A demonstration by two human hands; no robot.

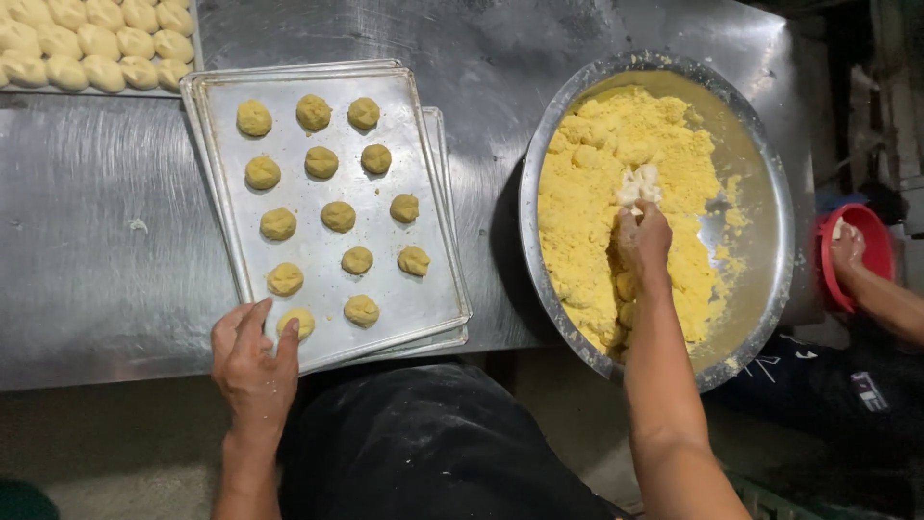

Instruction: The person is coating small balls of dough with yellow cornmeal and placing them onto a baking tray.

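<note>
Right hand [643,243] fingers pinch a pale lump from soft, crumbly dough [616,193]; scoop underneath, gently. Left hand [252,366] fingers spread open on the tray [318,250] edge beside a ball [295,322].

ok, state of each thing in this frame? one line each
left hand: open, fingers on the near dough ball
right hand: closed on a pale lump in the bowl
top tray: partly filled with dough balls, stacked on other trays
bowl: over half full of yellow crumbly dough
far tray: packed with pale dough pieces
red tub: another person's hand inside
</note>
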